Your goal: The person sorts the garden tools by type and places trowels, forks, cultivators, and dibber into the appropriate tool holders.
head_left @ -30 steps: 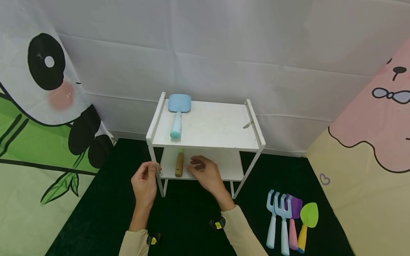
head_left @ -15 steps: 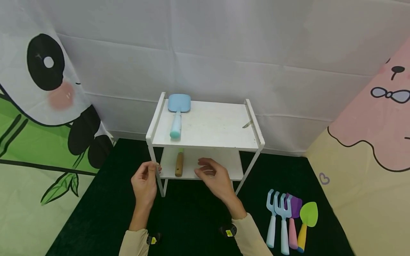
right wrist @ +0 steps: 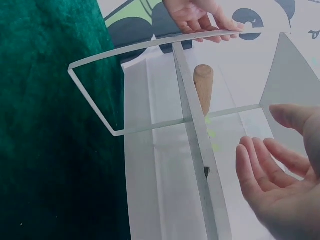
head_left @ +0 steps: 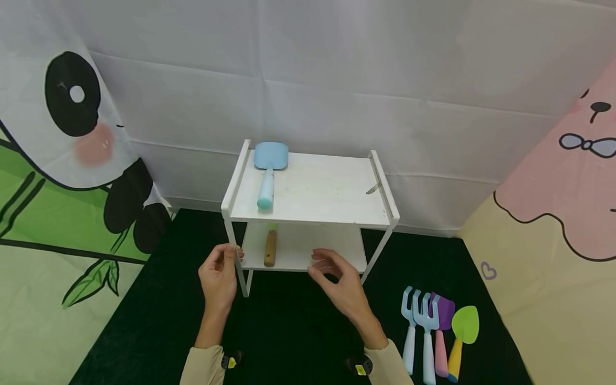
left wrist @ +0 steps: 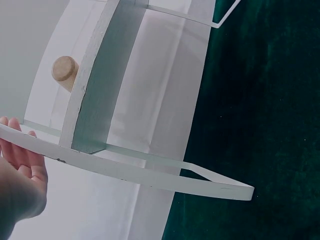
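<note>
A white two-tier shelf rack (head_left: 317,187) stands against the backdrop. My left hand (head_left: 218,278) pinches its front left leg, fingers curled behind the metal, as the left wrist view also shows. On the lower tier lies a tool with a wooden handle (head_left: 270,248); its green end is mostly hidden under the upper tier. My right hand (head_left: 344,286) is in front of the lower tier, right of that handle, fingers loosely bent and holding nothing. A light blue toy shovel (head_left: 271,156) rests on the upper tier at the left, its handle toward me.
On the dark green cloth (head_left: 289,331) at the right lie two light blue toy forks (head_left: 426,321), a purple tool with a pink handle (head_left: 440,353) and a green shovel with a yellow handle (head_left: 464,325). White and cartoon-printed sheets surround the rack.
My right hand has drawn away from the wooden handle, moving right and a little toward me. The left hand keeps its hold on the leg, and the tools stay where they were.
</note>
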A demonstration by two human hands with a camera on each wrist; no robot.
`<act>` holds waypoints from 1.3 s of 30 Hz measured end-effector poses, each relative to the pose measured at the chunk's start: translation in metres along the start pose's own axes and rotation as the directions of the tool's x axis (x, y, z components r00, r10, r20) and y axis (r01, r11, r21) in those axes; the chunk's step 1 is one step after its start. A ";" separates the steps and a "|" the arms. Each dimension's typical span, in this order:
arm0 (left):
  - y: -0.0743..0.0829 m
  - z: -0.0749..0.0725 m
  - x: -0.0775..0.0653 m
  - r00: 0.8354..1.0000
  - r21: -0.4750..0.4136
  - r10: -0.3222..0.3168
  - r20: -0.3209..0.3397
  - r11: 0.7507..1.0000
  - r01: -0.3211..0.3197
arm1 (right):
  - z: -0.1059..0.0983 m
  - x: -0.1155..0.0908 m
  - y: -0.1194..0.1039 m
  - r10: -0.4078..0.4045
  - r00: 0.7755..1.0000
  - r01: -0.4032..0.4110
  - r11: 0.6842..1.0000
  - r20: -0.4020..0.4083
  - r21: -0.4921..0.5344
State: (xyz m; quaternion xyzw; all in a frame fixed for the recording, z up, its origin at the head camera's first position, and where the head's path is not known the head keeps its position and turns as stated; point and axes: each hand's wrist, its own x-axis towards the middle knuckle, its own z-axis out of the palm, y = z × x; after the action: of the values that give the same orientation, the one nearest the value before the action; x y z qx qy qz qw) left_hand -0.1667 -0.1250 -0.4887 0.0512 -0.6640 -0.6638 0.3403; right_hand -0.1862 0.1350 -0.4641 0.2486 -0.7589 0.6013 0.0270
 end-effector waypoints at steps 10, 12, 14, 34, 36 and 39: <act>0.000 0.001 0.000 1.000 -0.002 0.003 0.003 1.000 -0.003 | -0.017 -0.021 0.008 -0.054 0.998 0.053 0.998 -0.042 -0.031; 0.000 0.002 0.000 1.000 0.001 0.003 0.004 1.000 -0.003 | -0.021 -0.025 0.009 -0.052 0.997 0.051 0.998 -0.051 -0.033; 0.000 0.001 0.001 1.000 -0.002 0.002 0.004 1.000 -0.002 | -0.024 -0.029 0.008 -0.051 0.996 0.049 0.998 -0.069 -0.035; 0.000 0.000 -0.002 1.000 0.011 -0.009 -0.010 1.000 0.009 | -0.060 -0.066 0.025 -0.015 0.987 0.003 0.997 -0.158 -0.072; 0.000 0.000 -0.002 1.000 0.012 -0.015 -0.010 1.000 0.015 | -0.064 -0.068 0.026 -0.011 0.987 -0.002 0.997 -0.163 -0.078; 0.001 0.000 -0.002 1.000 0.012 -0.019 -0.009 1.000 0.019 | -0.070 -0.071 0.026 0.025 0.983 -0.039 0.997 -0.181 -0.074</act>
State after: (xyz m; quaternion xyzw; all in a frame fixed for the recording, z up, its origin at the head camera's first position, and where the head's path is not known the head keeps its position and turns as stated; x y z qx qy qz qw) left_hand -0.1647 -0.1234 -0.4884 0.0626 -0.6660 -0.6627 0.3368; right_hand -0.1523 0.2286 -0.4924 0.1799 -0.7798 0.5920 0.0954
